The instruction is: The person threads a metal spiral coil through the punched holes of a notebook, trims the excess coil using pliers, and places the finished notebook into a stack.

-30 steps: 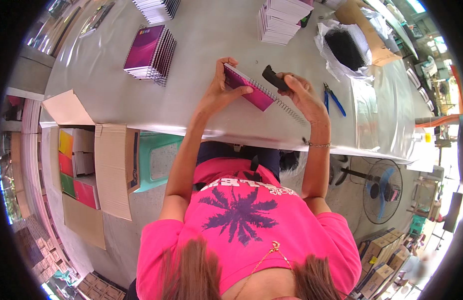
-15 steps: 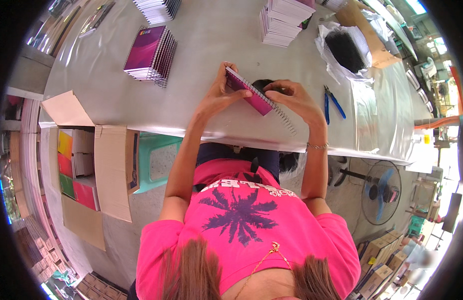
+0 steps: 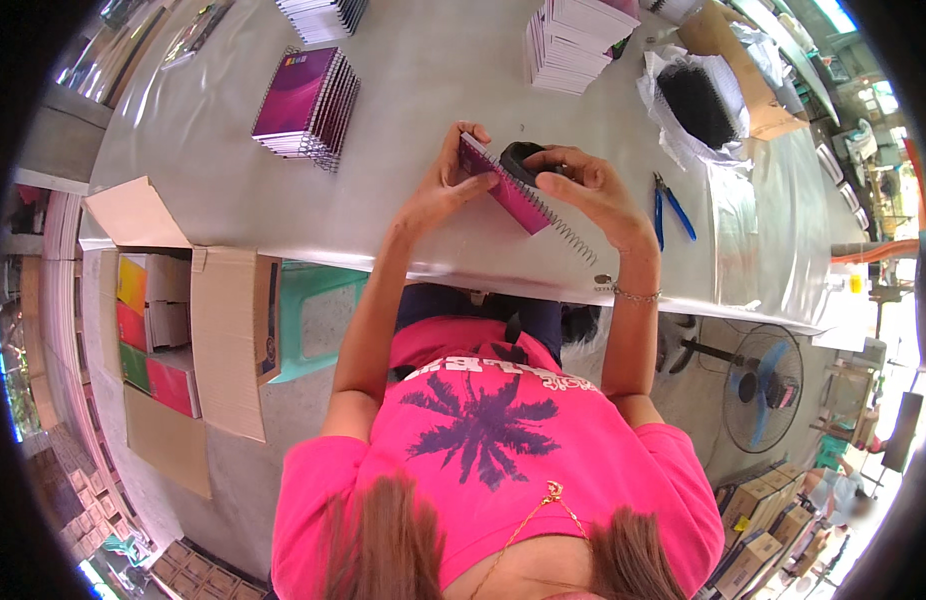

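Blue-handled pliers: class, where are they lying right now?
In the head view, the blue-handled pliers lie on the table, just right of the right hand, below the black coils.

Notebook (image 3: 508, 190): glossy magenta card cover, metal wire spiral. Tabletop (image 3: 423, 90): smooth, shiny plastic sheeting. Box (image 3: 223, 340): matt brown cardboard. Pliers (image 3: 671, 208): blue plastic grips.

Counting by kind, head view. Two hands are showing: left hand (image 3: 438, 195) and right hand (image 3: 593, 185). One magenta spiral notebook (image 3: 508, 190) is sitting between them. One black object (image 3: 521, 158) is lying against it; kind cannot be told. One stack of magenta notebooks (image 3: 305, 100) is resting toward the table's (image 3: 433, 60) left side. Two white stacks (image 3: 573, 35) (image 3: 323, 15) are standing at its far edge. One blue-handled pliers (image 3: 671, 208) is lying near the right side. One open carton (image 3: 188, 330) and one fan (image 3: 763, 385) are standing on the floor.
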`<state>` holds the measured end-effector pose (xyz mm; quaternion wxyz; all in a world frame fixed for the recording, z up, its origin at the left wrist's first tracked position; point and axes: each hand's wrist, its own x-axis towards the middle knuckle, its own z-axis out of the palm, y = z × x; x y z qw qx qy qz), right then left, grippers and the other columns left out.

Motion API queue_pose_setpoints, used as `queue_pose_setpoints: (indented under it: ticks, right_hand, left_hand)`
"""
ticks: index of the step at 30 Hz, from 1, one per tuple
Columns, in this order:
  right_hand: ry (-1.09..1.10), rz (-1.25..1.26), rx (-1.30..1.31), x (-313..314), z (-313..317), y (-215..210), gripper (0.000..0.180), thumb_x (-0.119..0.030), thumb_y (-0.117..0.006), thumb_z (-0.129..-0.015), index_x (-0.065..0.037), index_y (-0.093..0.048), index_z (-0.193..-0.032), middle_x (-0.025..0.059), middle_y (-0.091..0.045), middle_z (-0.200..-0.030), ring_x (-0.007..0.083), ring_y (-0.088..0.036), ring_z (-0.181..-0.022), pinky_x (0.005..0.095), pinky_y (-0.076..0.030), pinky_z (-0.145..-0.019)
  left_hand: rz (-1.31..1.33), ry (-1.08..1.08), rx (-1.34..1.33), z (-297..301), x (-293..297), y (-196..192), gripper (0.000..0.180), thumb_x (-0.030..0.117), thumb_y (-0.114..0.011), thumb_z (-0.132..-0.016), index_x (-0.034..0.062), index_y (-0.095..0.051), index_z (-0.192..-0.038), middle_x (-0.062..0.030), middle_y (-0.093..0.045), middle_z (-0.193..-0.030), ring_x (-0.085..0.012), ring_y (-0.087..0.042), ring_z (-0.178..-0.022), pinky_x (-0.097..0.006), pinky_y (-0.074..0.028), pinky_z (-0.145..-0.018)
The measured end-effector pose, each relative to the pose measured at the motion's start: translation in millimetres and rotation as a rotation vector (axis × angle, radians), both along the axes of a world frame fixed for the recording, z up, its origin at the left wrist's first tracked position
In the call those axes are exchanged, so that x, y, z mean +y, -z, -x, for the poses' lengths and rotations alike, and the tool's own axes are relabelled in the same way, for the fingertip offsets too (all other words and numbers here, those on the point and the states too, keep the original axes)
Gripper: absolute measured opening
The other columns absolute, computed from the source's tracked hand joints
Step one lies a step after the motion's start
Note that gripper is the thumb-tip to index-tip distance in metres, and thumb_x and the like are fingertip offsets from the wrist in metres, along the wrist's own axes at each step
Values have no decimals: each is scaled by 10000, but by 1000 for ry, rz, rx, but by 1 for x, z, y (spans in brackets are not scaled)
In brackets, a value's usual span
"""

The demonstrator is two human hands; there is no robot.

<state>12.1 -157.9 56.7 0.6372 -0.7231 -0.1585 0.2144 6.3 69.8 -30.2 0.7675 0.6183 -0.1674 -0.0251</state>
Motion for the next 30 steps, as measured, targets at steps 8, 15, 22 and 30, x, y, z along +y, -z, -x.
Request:
queue_pose_setpoints:
  ticks: [8, 15, 22, 30]
  right_hand:
    - [22, 117, -80, 6, -10, -1, 397, -275, -758, -851, 23, -689, -1104, 32, -646, -1023, 86, -572, -859, 227, -465, -748]
    - [24, 52, -71, 12, -6, -7, 395, -292, -768, -840, 11, -696, -1083, 29, -631, -1001, 95, -572, -817, 224, -464, -727]
    - [11, 69, -25, 14, -6, 6, 360, -287, -753, -855, -11, -702, -1082, 12, -604, -1007, 66, -553, -821, 222, -452, -722]
    - [60, 129, -142, 21, -8, 8, 356, -295, -737, -867, -9, -702, -1077, 30, -611, -1068, 93, -564, -902, 244, -470, -776]
  left_hand:
    - [104, 30, 59, 0, 2, -2, 422, 88, -624, -862, 79, -462, -1252, 3, -476, -1080, -88, -474, -1021, -235, -388, -875]
    - [145, 52, 36, 2, -2, -13, 458, 92, -601, -872, 71, -461, -1307, -33, -534, -1157, -131, -507, -1109, -279, -383, -996]
    - [156, 71, 56, 2, -1, -10, 489, 94, -597, -880, 71, -451, -1347, -47, -545, -1205, -143, -511, -1136, -292, -382, -1007]
    - [182, 88, 92, 4, -4, -14, 522, 104, -591, -889, 80, -432, -1386, -59, -533, -1241, -146, -498, -1158, -295, -372, -1028]
